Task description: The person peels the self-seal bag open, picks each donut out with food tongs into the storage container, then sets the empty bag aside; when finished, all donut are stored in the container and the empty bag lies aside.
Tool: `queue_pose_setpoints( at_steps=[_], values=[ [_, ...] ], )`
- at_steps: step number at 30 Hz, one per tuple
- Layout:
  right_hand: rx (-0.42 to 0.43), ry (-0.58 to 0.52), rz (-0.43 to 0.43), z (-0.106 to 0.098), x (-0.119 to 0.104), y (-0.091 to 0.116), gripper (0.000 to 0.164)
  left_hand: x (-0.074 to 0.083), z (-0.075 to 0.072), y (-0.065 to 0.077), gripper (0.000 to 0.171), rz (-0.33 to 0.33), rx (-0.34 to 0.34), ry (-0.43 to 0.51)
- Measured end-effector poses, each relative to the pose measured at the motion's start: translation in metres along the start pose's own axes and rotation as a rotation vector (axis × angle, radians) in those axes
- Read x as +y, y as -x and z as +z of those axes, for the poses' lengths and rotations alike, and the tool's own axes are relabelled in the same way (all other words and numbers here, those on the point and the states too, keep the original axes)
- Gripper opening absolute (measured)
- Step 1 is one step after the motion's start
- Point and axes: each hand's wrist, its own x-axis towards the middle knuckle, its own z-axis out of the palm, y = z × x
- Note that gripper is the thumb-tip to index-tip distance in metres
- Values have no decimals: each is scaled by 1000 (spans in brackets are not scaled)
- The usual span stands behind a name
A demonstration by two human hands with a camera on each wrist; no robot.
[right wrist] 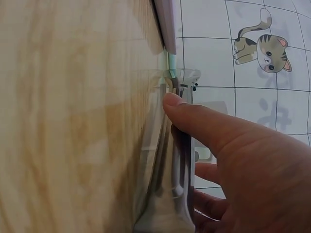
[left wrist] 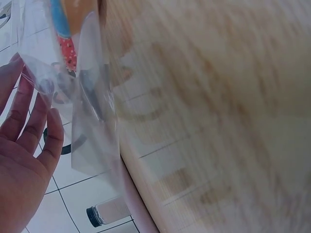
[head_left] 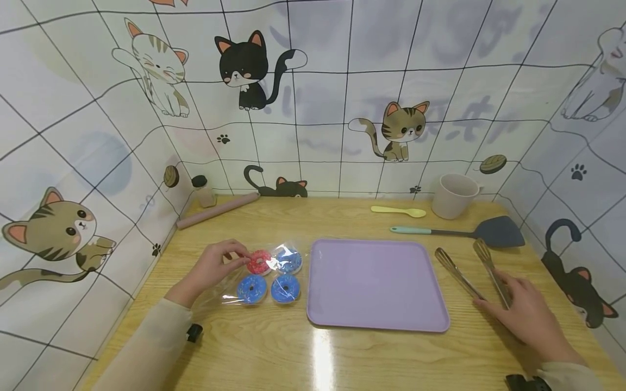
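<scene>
Our right hand (head_left: 523, 315), lower right: fingers gripping tongs (head_left: 462, 276) | left hand (head_left: 215, 271), left of centre: fingers pinching clear bag (head_left: 230, 299) of doughnuts (head_left: 286, 288) | step: seemingly taking hold | next: we likely steady bag, raise tongs

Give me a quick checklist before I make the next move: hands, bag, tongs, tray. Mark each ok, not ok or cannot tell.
1. Left hand on the clear bag: ok, it pinches the edge.
2. Right hand on the tongs: ok, it holds them.
3. Tongs spread: ok, the tips are apart.
4. Tongs free of the spatula: cannot tell, one tip meets its edge in the head view.
5. Tray in place: ok, flat on the table beside the bag.
6. Doughnuts out of the bag: not ok, one red and three blue are inside.
</scene>
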Motion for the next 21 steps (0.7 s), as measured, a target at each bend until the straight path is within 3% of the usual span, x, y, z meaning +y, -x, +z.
queue_pose_setpoints(
  at_steps=[10,21],
  values=[
    [9,-48,1,4,0,0,104,0,1,0,9,5,1,-2],
    [144,-129,-26,4,-14,8,78,-1,0,-2,9,-11,-7,-5]
  ],
)
